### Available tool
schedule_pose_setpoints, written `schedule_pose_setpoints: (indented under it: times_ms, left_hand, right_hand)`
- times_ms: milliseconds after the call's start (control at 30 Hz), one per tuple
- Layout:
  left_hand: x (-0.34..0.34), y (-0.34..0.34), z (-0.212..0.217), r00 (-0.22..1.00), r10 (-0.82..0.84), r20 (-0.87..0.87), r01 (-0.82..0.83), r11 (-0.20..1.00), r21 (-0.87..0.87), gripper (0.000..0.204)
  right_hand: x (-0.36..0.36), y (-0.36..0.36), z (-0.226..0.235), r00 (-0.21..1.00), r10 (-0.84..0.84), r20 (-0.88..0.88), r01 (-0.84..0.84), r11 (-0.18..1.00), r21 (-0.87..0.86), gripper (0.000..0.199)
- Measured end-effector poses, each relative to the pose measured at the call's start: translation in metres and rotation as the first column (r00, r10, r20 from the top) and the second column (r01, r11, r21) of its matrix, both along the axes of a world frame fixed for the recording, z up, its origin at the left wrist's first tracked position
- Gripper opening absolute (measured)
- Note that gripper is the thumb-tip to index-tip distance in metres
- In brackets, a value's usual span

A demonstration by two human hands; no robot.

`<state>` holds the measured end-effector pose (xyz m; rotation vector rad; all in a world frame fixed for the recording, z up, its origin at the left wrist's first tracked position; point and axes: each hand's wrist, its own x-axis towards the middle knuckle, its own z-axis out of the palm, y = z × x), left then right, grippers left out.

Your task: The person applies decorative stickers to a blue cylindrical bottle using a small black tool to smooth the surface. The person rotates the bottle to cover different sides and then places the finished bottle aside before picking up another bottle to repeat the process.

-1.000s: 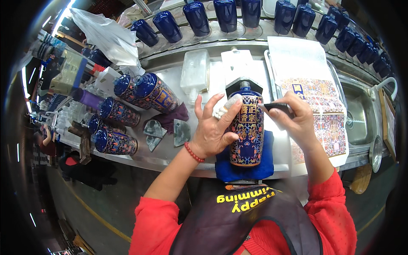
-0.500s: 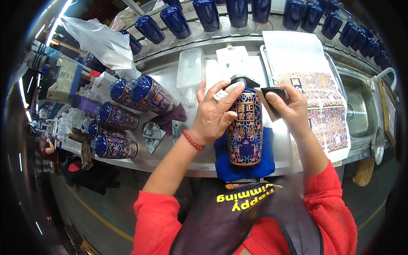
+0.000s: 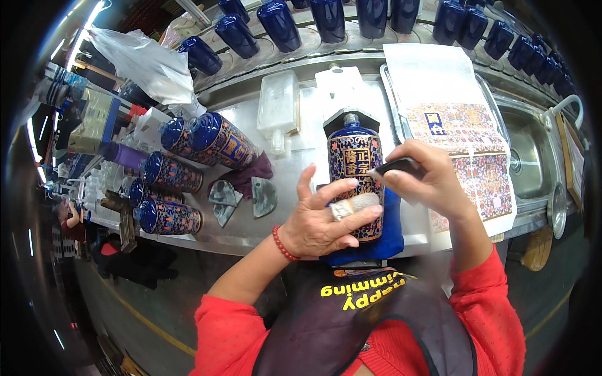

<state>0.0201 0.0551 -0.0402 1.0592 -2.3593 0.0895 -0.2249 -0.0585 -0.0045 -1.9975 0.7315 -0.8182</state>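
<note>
A dark blue bottle (image 3: 338, 147) with a colourful floral wrap and gold panels lies on a blue cloth (image 3: 392, 219), its neck pointing away from me. My left hand (image 3: 326, 219) rests across the bottle's lower part, fingers stretched and apart, with white cloth wrapped around a finger. Pinched between the thumb and fingers of my right hand (image 3: 433, 178) is a thin black scraper (image 3: 401, 166), slanted over the bottle's right edge. Behind the bottle's shoulder stands a white holder (image 3: 338, 84) with a dark curved bracket.
Several wrapped bottles (image 3: 232, 144) stand at the left beside a purple cloth (image 3: 254, 175) and grey-green plates (image 3: 264, 197). Patterned sheets (image 3: 464, 125) lie on the right near a sink (image 3: 533, 144). Plain blue bottles (image 3: 279, 28) line a conveyor behind; a clear container (image 3: 279, 103) sits before it.
My left hand has slid from the bottle's shoulder toward me, uncovering its neck. My right hand has come lower, bringing the scraper to the bottle's edge. Conveyor bottles have shifted.
</note>
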Motion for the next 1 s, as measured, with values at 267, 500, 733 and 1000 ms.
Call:
schedule_pose_setpoints:
  times_ms: [267,500,733,1000]
  left_hand:
    - [-0.003,0.033,-0.036,0.867,0.314,-0.387,-0.306,0.948,0.083,0.063]
    - [-0.023,0.057,-0.044,0.852,0.389,-0.351,-0.353,0.921,0.164,0.081]
    - [-0.025,0.05,-0.057,0.843,0.44,-0.31,-0.392,0.896,0.207,0.097]
    - [-0.002,0.03,-0.039,0.934,0.25,-0.255,-0.236,0.968,0.082,0.078]
  right_hand:
    - [0.087,-0.047,0.046,0.952,-0.067,-0.298,-0.165,0.707,-0.687,0.019]
    - [0.092,-0.033,0.057,0.905,-0.327,-0.271,-0.086,0.484,-0.871,0.007]
    - [0.04,0.01,0.037,0.902,0.384,-0.196,-0.429,0.846,-0.318,0.016]
    - [0.004,0.025,-0.024,0.937,0.348,0.015,-0.298,0.822,-0.486,0.025]
